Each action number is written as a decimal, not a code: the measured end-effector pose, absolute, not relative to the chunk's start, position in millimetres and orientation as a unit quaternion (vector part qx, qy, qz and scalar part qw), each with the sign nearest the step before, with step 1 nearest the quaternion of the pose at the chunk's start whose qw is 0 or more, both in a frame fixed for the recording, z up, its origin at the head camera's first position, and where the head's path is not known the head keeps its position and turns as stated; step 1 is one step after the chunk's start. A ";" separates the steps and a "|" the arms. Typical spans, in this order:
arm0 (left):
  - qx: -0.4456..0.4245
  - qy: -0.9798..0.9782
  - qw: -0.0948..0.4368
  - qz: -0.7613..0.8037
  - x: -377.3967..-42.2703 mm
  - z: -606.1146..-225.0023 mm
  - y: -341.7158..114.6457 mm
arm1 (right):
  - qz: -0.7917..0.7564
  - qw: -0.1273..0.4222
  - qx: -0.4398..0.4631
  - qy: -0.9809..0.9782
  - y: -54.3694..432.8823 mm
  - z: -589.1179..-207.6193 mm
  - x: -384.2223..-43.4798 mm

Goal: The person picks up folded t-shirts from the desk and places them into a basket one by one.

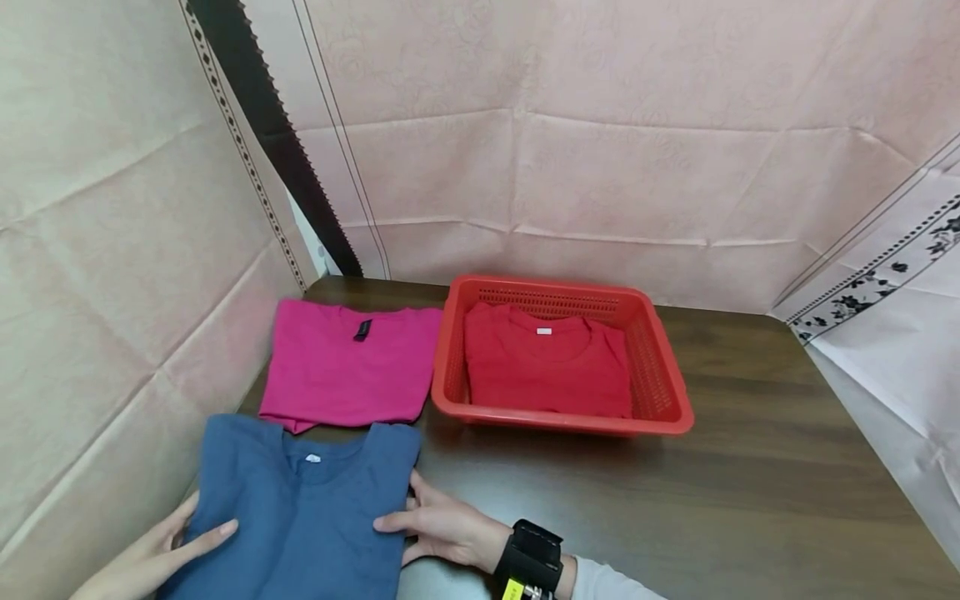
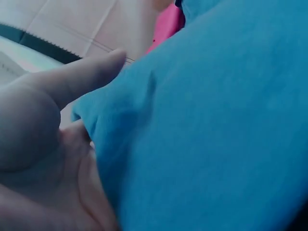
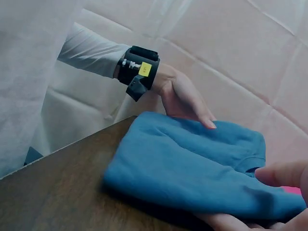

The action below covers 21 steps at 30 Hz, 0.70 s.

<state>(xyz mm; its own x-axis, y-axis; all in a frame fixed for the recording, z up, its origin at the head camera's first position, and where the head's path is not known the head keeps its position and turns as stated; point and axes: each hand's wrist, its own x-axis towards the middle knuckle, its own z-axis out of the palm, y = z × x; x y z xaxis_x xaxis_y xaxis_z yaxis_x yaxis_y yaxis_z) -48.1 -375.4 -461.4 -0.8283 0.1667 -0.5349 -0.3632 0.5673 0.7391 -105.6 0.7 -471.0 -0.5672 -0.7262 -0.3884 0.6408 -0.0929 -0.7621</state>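
Note:
A folded blue T-shirt [image 1: 300, 508] is held between both hands at the near left of the table, its neckline facing away. My left hand [image 1: 153, 554] grips its left edge, thumb on top and fingers underneath. On the opposite edge my right hand [image 1: 446, 525] pinches the cloth, thumb above and fingers below, as the right wrist view also shows. In that view a dark shadow lies under the near edge of the blue T-shirt [image 3: 187, 168]. Just beyond it lies a folded magenta T-shirt [image 1: 352, 362] with a black neck label.
A red plastic basket [image 1: 678, 400] stands right of the magenta T-shirt, with a folded red T-shirt [image 1: 551, 367] inside. Brown wooden tabletop [image 1: 780, 467] extends to the right. Pale patterned sheets [image 1: 600, 167] hang behind and at both sides.

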 end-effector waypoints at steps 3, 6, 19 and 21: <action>-0.047 0.815 0.305 0.490 -48.0 -471.2 -381.2 | -0.749 0.453 -0.034 0.483 -6.2 -473.3 -104.3; -0.044 0.794 0.321 0.515 -48.5 -479.7 -385.1 | -0.761 0.439 -0.031 0.476 -11.0 -475.3 -102.1; -0.135 0.700 0.348 0.608 -40.9 -473.5 -385.1 | -0.778 0.423 -0.039 0.463 2.3 -464.5 -97.9; -0.139 0.704 0.343 0.606 -40.0 -470.2 -385.8 | -0.777 0.423 -0.046 0.464 5.2 -457.2 -97.8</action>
